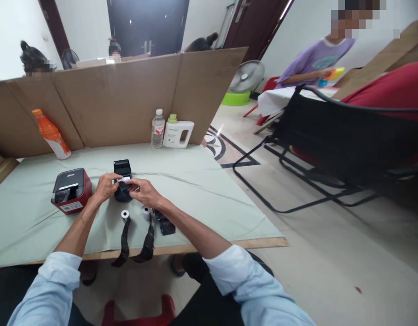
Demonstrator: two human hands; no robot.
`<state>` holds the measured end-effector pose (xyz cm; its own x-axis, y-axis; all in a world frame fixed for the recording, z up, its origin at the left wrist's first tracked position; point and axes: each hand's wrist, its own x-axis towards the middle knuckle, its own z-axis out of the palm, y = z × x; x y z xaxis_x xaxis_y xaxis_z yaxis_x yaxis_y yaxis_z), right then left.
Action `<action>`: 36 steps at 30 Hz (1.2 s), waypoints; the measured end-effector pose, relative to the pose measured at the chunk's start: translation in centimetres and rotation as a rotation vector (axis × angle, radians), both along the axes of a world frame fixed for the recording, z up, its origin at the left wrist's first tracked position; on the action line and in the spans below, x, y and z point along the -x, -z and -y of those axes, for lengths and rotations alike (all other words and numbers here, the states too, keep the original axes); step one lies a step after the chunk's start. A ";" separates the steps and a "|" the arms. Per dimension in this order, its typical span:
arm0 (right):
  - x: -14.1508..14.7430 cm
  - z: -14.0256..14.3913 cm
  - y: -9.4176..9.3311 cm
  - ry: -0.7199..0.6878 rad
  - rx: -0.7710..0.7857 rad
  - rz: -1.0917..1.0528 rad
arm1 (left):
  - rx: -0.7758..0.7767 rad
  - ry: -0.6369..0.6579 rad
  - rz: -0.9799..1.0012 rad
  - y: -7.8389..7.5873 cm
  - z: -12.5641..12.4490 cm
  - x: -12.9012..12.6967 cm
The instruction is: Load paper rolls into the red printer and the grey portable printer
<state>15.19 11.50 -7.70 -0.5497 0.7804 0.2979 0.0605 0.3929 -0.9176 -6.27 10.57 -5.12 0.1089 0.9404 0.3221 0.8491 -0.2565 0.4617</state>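
A small black portable printer (122, 194) sits on the table with its lid (122, 165) raised. Over its opening, my left hand (106, 186) and my right hand (144, 192) pinch a small white-cored roll (124, 179) from either side. Dark material hangs below the white part; whether the roll is seated inside cannot be made out. Nearer to me lie two more rolls, a left one (125, 214) and a right one (146, 213), each trailing a black strip towards the table's front edge. Beside my right forearm is a dark, shiny packet (166, 225), partly hidden.
Left of my hands stands a red and black printer (72, 190). An orange bottle (51, 133), a clear bottle (158, 129) and a white jug (178, 133) line the cardboard screen (117, 99). A black folding chair (331, 131) and another person (317, 63) are at the right.
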 end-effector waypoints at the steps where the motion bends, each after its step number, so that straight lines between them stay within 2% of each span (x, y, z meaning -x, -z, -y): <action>1: 0.0 -0.2 0.1 0.030 -0.076 0.061 | 0.008 0.000 -0.005 0.0 -0.3 0.0; 5: 0.0 -0.3 -0.1 0.152 -0.303 0.331 | 0.034 0.009 -0.003 0.1 -1.1 0.1; 9: 0.2 0.0 -0.5 0.239 -0.451 0.554 | 0.050 0.013 0.009 0.3 -1.4 0.4; 13: 0.5 0.0 -1.0 0.245 -0.539 0.673 | 0.038 0.004 0.025 0.7 -1.7 0.6; 17: 0.7 -0.2 -1.1 0.288 -0.616 0.687 | 0.035 -0.037 0.040 1.2 -2.3 0.5; 22: 0.7 -0.3 -0.8 0.256 -0.644 0.699 | 0.053 -0.052 0.054 1.9 -2.7 0.6; 31: 0.8 -0.4 -0.8 0.172 -0.620 0.729 | 0.075 0.037 -0.003 1.9 -2.9 1.0; 36: 0.8 -0.4 -1.1 0.134 -0.619 0.716 | 0.055 0.096 0.062 2.2 -2.9 1.7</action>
